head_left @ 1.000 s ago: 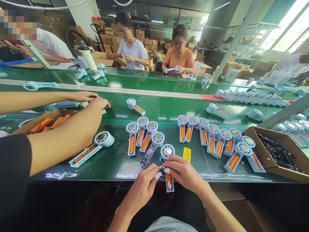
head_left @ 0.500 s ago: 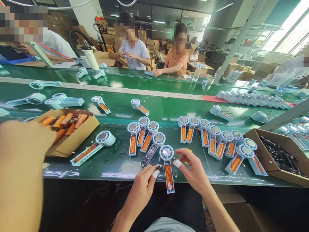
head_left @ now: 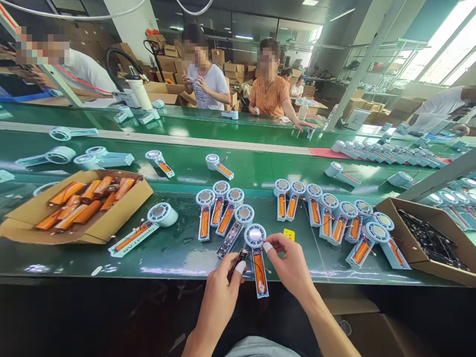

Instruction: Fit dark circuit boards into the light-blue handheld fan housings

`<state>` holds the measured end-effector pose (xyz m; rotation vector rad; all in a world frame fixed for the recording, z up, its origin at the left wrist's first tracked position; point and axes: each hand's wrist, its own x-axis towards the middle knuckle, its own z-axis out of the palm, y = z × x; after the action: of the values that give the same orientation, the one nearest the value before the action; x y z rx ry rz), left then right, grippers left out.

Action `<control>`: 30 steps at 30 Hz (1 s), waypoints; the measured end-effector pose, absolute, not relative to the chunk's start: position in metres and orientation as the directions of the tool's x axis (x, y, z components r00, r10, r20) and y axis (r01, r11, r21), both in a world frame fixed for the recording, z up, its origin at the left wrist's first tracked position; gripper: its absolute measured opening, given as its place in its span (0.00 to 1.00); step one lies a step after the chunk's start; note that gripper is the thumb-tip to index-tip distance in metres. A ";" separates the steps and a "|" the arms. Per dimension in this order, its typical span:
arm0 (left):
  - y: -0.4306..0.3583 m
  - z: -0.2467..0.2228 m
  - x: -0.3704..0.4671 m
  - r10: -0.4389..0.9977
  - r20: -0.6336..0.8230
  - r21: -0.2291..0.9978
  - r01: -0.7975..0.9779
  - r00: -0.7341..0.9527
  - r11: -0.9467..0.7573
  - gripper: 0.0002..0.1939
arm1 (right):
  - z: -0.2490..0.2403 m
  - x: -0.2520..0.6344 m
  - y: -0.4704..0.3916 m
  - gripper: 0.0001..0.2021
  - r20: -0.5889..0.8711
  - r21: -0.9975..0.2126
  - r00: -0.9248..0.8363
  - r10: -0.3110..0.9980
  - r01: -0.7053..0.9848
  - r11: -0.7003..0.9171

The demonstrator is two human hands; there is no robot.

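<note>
Between the thumb and fingers of my left hand is a small black circuit board, mostly covered by them. My right hand is closed in a pinch on a thin wire beside the round head of a handheld fan. That fan lies between my hands with its handle open toward me, showing an orange battery and loose wires. Just behind it lies another fan, with a black circuit board covering its handle.
At left stands a cardboard box of orange batteries, near one fan. Several open fans lie to the right, before a box of black boards. A yellow label lies behind my right hand. Co-workers sit across the green conveyor.
My right fingers have closed in beside the fan head. My left hand has tilted the board more upright. Another person's arm has left the battery box; a co-worker opposite now reaches sideways.
</note>
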<state>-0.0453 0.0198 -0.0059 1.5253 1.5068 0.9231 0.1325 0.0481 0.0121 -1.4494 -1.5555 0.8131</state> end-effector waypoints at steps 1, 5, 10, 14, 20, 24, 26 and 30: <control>0.019 -0.006 -0.045 0.999 -0.045 0.917 0.397 0.012 0.036 0.11 | 0.012 0.133 0.048 0.08 0.148 -0.904 -0.011 0.989 0.404 0.140; 0.018 -0.005 -0.042 1.000 -0.030 0.932 0.361 0.004 0.026 0.08 | 0.013 0.130 0.048 0.06 0.122 -0.933 -0.207 0.971 0.309 0.183; 0.021 0.000 -0.041 0.996 -0.041 0.932 0.362 0.080 0.009 0.15 | 0.015 0.128 0.048 0.07 0.097 -0.904 -0.288 0.953 0.375 0.205; 0.023 0.004 -0.042 0.987 -0.080 0.944 0.329 0.137 0.031 0.17 | 0.020 0.129 0.046 0.10 0.135 -0.857 -0.316 0.939 0.439 0.271; 0.023 0.007 -0.041 0.989 -0.049 0.943 0.334 0.139 -0.001 0.17 | 0.015 0.128 0.041 0.12 0.275 -0.714 -0.407 0.871 0.521 0.469; 0.021 0.003 -0.037 0.993 -0.011 0.931 0.362 0.120 -0.033 0.17 | 0.009 0.127 0.040 0.12 0.412 -0.525 -0.468 0.782 0.580 0.623; 0.021 0.000 -0.036 0.994 -0.041 0.936 0.353 0.102 0.003 0.17 | 0.009 0.127 0.040 0.11 0.468 -0.421 -0.503 0.727 0.597 0.683; 0.020 -0.001 -0.035 0.982 -0.156 0.958 0.256 0.103 0.126 0.19 | 0.009 0.129 0.042 0.10 0.517 -0.318 -0.497 0.697 0.644 0.696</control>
<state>-0.0351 0.0202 -0.0012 1.3349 1.3598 0.8839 0.1286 0.0424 0.0093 -1.0203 -2.2743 0.1087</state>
